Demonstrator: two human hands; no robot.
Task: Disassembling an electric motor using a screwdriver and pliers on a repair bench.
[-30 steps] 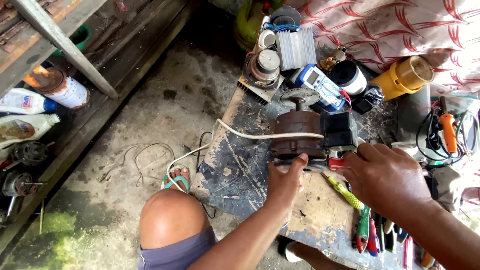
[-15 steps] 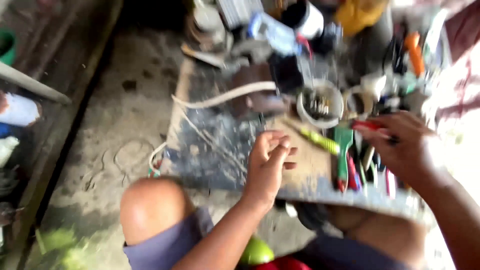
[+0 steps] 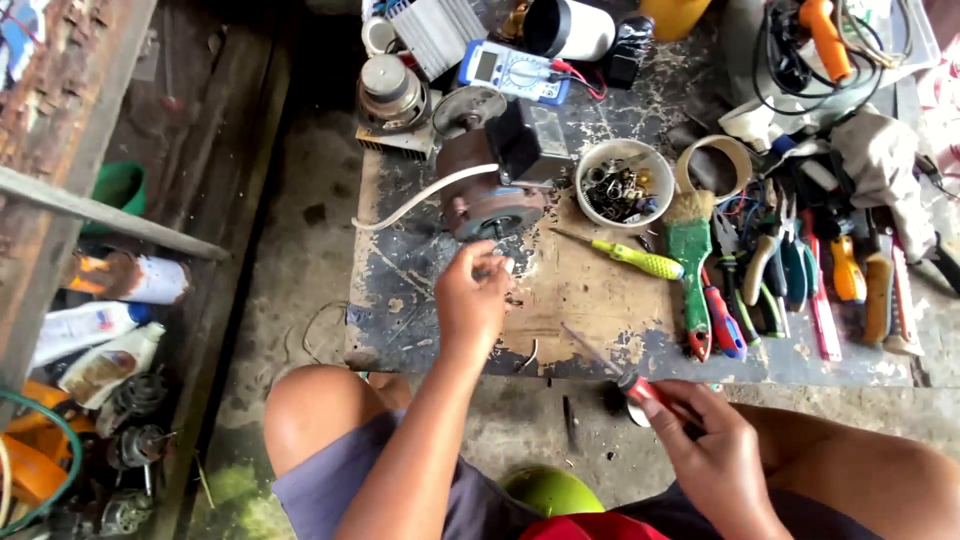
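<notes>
Pinching something tiny in my left hand (image 3: 472,300) beside the motor (image 3: 490,195) on the bench (image 3: 590,300); right hand (image 3: 712,455) grips a screwdriver (image 3: 625,378). Motor looks heavy, rigid; I'd lift by its casing.

Multimeter (image 3: 512,68), white bowl (image 3: 625,183) of small parts, green brush (image 3: 690,262), pliers (image 3: 775,262) on bench.

The motor (image 3: 490,190) sits at the far left of the board (image 3: 600,300), a bowl (image 3: 625,185) just right of it. A multimeter (image 3: 515,70) lies farther back. Pliers and screwdrivers (image 3: 790,290) lie to the right.
</notes>
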